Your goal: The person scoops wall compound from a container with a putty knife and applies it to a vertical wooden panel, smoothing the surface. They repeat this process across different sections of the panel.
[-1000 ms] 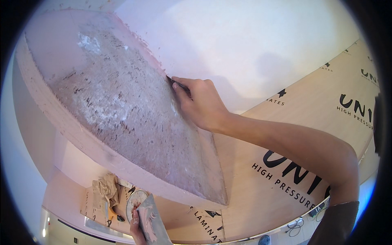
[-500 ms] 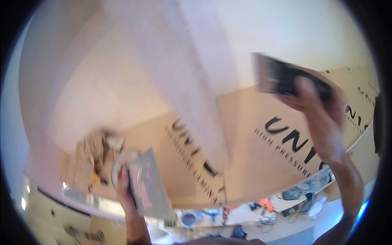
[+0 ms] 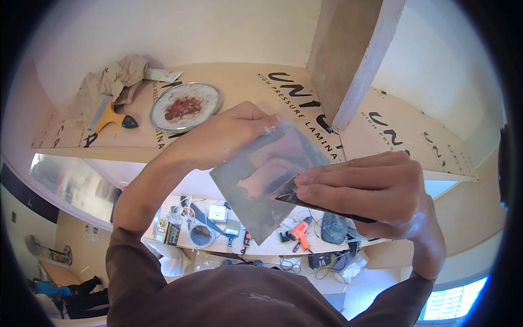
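Note:
My left hand [image 3: 239, 131] grips a flat grey metal putty plate [image 3: 239, 201], thumb on its upper edge and fingers hidden behind it. Pinkish putty [image 3: 269, 161] is smeared over the plate's face. My right hand [image 3: 381, 191] is closed round a dark-backed putty knife [image 3: 291, 196], mostly covered by the fingers. Its end meets the plate at the putty. Left of the plate, a round lid [image 3: 215, 98] with red-brown paste in its middle lies on the printed brown board [image 3: 250, 73].
An upright panel [image 3: 354, 60] stands on the board to the right. A yellow-handled scraper [image 3: 111, 117] lies by crumpled brown paper [image 3: 122, 79]. On a lower surface are an orange power tool [image 3: 299, 234], a bucket [image 3: 201, 235], a brush [image 3: 231, 231] and cables.
My right hand has come down and inward from the far right, bringing the putty knife to the plate. The plate has moved up to the middle in my left hand. The view has shifted.

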A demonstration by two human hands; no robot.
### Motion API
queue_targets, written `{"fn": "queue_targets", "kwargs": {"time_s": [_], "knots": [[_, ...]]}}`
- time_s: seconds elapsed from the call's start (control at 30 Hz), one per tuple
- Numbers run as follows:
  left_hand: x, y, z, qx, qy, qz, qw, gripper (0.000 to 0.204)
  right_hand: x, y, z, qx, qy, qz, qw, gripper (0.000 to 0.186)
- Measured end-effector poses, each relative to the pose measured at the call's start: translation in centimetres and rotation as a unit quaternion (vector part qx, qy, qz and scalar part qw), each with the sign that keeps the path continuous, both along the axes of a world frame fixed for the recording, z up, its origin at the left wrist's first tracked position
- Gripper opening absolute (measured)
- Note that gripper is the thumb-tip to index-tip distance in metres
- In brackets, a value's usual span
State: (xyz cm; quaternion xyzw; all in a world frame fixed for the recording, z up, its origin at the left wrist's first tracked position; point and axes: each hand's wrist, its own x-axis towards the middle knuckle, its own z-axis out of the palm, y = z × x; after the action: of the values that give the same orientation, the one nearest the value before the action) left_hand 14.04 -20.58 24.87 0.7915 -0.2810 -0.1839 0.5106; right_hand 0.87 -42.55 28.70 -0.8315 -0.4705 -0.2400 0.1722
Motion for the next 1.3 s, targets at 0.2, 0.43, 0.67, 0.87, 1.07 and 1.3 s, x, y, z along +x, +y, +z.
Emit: {"fn": "queue_targets", "kwargs": {"time_s": [0.2,0.43,0.67,0.87,1.07,1.3], "knots": [[-1.1,2.1,0.9,0.01,-0.018,-0.08,0.997,0.056,-1.4,2.8,0.4,-0.047,0.001,-0.037,0.998,0.028],[-1.7,2.9,1.2,0.001,0.019,-0.11,0.994,0.058,-2.9,5.1,0.4,-0.082,0.027,-0.112,0.99,0.032],[1.0,1.8,-1.5,-0.03,0.047,-0.213,0.975,0.046,-2.9,6.5,0.3,-0.044,0.077,-0.126,0.988,0.038],[1.4,0.8,-2.1,-0.027,0.051,-0.216,0.975,0.046,-2.7,6.0,0.5,-0.026,0.159,-0.075,0.984,0.046],[0.5,0.8,0.2,0.06,0.045,-0.158,0.985,0.057,-3.7,3.5,1.2,0.085,0.162,-0.169,0.968,0.044],[-1.0,0.2,1.7,0.107,0.039,-0.16,0.98,0.067,-4.1,2.5,0.6,0.032,0.149,-0.197,0.969,0.044]]}}
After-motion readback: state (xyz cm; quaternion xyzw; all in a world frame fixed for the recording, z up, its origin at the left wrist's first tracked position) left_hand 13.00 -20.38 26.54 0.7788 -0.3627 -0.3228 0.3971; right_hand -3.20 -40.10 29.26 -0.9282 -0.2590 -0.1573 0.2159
